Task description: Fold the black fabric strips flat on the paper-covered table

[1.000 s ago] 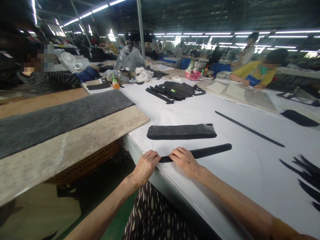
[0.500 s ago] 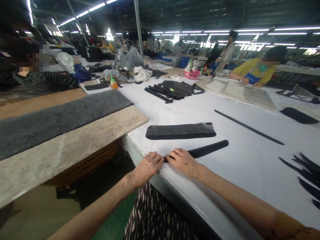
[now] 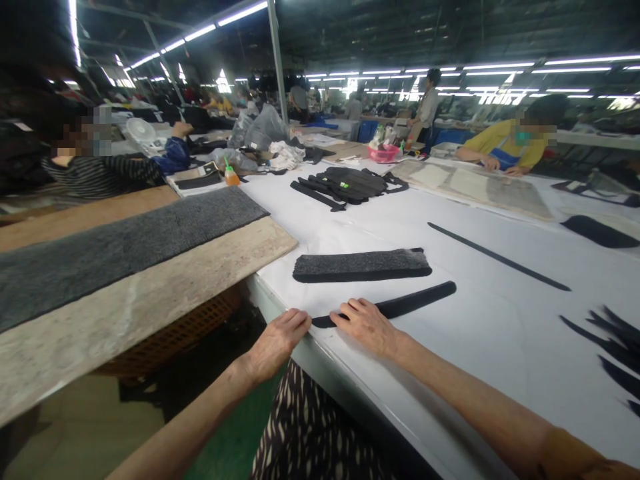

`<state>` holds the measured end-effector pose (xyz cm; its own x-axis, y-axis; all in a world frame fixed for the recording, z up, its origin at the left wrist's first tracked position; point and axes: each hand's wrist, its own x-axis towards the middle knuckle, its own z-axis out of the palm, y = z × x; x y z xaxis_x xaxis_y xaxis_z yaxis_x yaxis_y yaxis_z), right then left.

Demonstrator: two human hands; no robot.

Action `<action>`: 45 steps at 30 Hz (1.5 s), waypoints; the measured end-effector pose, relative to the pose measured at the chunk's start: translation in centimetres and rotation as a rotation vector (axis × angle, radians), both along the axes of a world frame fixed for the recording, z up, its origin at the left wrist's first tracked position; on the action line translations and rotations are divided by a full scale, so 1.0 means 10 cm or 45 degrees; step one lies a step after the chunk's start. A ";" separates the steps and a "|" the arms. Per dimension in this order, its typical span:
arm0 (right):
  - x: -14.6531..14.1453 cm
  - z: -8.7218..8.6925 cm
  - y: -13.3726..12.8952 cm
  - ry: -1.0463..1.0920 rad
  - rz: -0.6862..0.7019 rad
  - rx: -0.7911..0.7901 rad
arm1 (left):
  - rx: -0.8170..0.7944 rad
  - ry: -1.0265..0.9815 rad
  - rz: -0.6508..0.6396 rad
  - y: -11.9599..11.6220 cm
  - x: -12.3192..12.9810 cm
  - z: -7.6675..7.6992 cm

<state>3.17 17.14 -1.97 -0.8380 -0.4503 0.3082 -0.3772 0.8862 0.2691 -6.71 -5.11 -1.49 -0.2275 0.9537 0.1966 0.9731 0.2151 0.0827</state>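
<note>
A long black fabric strip (image 3: pixel 417 300) lies slantwise near the corner of the white table. My right hand (image 3: pixel 367 327) rests over it left of its middle, fingers bent and pressed down on the cloth. At the strip's narrow left end, by the table edge, my left hand (image 3: pixel 280 340) has its fingers pinched together; the fingertips cover what is between them. Just behind lies a stack of dark grey and black fabric pieces (image 3: pixel 363 265), which neither hand touches.
A board (image 3: pixel 265 243) carrying a long grey fabric panel (image 3: pixel 135 233) stands at left, with a gap beside the table. Farther back lie black pieces (image 3: pixel 350 183). A thin black strip (image 3: pixel 495 255) and more strips (image 3: pixel 617 347) lie right. Co-workers sit on both sides.
My left hand has slid left, baring the strip's narrow end between the hands. My right hand and the strip's far end have stayed nearly in place. A co-worker's arm at left has risen.
</note>
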 end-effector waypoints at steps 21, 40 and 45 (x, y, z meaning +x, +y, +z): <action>-0.15 0.01 -0.35 -0.080 0.028 -0.026 | 0.831 -1.430 0.999 -0.07 0.14 -0.16; -0.10 -0.06 -0.07 0.011 0.099 -0.060 | 0.783 -1.800 0.939 -0.11 0.07 -0.40; -0.03 -0.08 0.02 0.014 0.067 -0.079 | 0.811 -1.834 0.986 -0.24 0.04 -0.50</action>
<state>2.92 17.38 -2.80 -0.8103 -0.4730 0.3459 -0.4208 0.8805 0.2183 -6.27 -7.55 -6.49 -0.8650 0.4122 -0.2860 -0.2470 0.1462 0.9579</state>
